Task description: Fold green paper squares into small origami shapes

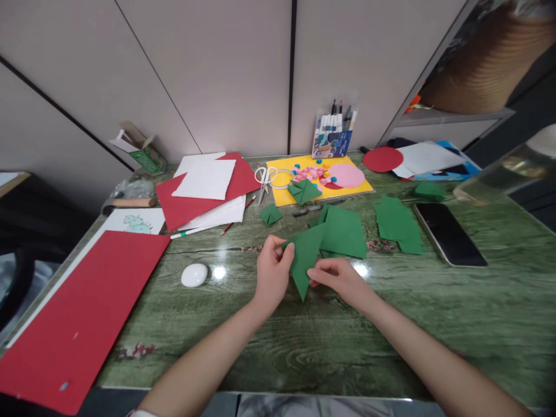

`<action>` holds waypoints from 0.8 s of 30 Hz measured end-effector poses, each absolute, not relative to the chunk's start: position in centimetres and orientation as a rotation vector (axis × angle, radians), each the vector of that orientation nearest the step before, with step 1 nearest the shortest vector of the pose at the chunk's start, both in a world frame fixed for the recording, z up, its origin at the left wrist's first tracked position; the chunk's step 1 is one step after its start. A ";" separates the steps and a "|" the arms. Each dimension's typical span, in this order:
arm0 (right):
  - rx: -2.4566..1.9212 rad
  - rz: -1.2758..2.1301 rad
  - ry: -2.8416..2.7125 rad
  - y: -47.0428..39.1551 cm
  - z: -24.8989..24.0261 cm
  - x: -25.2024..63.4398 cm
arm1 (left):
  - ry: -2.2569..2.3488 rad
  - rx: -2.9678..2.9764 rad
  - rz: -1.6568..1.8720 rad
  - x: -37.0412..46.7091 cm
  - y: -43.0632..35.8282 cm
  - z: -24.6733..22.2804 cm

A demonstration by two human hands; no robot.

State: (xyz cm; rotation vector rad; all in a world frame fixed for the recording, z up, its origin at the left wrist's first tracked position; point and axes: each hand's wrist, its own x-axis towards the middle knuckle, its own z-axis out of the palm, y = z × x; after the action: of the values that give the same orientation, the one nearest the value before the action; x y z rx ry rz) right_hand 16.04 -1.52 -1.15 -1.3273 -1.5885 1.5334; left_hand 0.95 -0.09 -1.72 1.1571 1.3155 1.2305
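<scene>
A folded green paper triangle [306,252] is held up between my two hands, one corner pointing down toward me. My left hand [273,266] pinches its left edge with thumb and fingers. On the lower right edge, my right hand [334,277] grips it between thumb and fingertips. Just behind lies a stack of green paper squares [345,231]. Two small folded green pieces, one flat on the table [270,214] and a layered one [304,191] on the yellow sheet, sit beyond my hands.
Red card [82,313] covers the left side. White scissors [264,179] lie at the back beside a yellow sheet [284,198] with pink pieces. A white oval object [194,275] is left of my hands. Green scraps [397,223], a phone [449,231] and a clear bottle [512,168] are on the right.
</scene>
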 end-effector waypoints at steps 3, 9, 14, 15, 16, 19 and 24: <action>-1.400 1.495 -1.598 -1.8 -1.4 15.6 | 1.302 1.170 1.208 1.0 -0.2 -1.9; -1.394 1.484 -1.615 -1.7 -1.3 15.7 | 1.339 1.226 1.182 1.0 -0.2 -1.9; -1.382 1.520 -1.592 -1.6 -1.1 15.8 | 1.330 1.212 1.186 0.9 -0.1 -1.9; -1.386 1.537 -1.585 -1.7 -1.1 15.7 | 1.331 1.214 1.189 0.9 -0.2 -1.9; -1.396 1.544 -1.584 -1.8 -1.0 15.6 | 1.334 1.217 1.191 0.9 -0.2 -1.9; -1.446 1.507 -1.620 -2.0 -1.1 15.4 | 1.341 1.222 1.190 1.0 -0.3 -2.0; -1.450 1.518 -1.631 -1.8 -1.2 15.6 | 1.345 1.231 1.179 0.9 -0.2 -2.1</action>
State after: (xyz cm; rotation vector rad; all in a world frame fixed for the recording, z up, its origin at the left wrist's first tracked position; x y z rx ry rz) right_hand 15.58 -1.80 -1.17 -1.4504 -1.6314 1.5176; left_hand 0.92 -0.20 -2.08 1.2312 1.3448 1.1788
